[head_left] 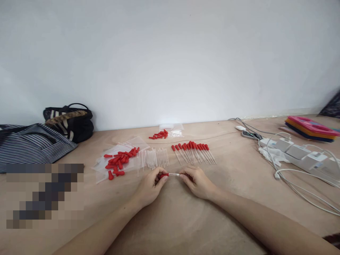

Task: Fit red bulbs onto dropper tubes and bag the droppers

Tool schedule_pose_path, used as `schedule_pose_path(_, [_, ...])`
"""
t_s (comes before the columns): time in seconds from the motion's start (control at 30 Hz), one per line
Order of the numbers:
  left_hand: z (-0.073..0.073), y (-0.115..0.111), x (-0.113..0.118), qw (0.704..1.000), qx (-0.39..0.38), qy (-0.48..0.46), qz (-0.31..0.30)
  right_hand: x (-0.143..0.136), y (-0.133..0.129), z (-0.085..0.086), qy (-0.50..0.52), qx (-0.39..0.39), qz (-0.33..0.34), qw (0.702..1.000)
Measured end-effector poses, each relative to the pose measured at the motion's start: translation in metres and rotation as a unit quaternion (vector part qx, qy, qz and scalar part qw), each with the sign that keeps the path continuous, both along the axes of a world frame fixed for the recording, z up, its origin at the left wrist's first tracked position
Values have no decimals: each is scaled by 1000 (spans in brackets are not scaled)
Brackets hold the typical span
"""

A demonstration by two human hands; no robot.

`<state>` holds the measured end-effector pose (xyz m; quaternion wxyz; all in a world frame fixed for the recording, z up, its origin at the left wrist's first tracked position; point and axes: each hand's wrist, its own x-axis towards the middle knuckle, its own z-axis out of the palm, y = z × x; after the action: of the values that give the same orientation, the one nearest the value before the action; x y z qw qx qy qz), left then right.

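Between my two hands a dropper (174,174) lies level just above the table. My left hand (154,182) pinches its red rubber bulb (164,175), while my right hand (195,180) grips the clear glass tube near its other end. Beyond my left hand stretches a row of loose glass tubes (156,158). Loose red bulbs (122,159) are heaped on clear plastic bags (102,170) to the left. Past my right hand, several droppers with red bulbs (195,152) lie side by side, bulbs toward the wall.
More red bulbs (160,134) and tubes (176,133) lie near the wall. At right are a power strip with white chargers (296,150), looped cables (300,171) and stacked coloured trays (312,127). A striped bag (39,141) and a black bag (82,124) stand at left.
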<state>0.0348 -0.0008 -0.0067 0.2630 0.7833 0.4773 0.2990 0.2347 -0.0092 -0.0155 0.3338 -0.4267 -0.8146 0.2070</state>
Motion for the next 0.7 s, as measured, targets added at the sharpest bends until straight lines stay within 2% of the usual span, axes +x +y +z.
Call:
schedule_pose_path(0.43, [-6,1,-2,998,-22,-64,-2,-5,-5,-3,-5,16,-30,999])
schedule_pose_path(0.6, [-13,3,-2,984,-87,-156,-24,-8,-6,-2,-19,39,-27,999])
schedule_pose_path(0.7, [-14,3,-1,975,-119,-188,-11,-8,-6,-3,-32,77,-17,996])
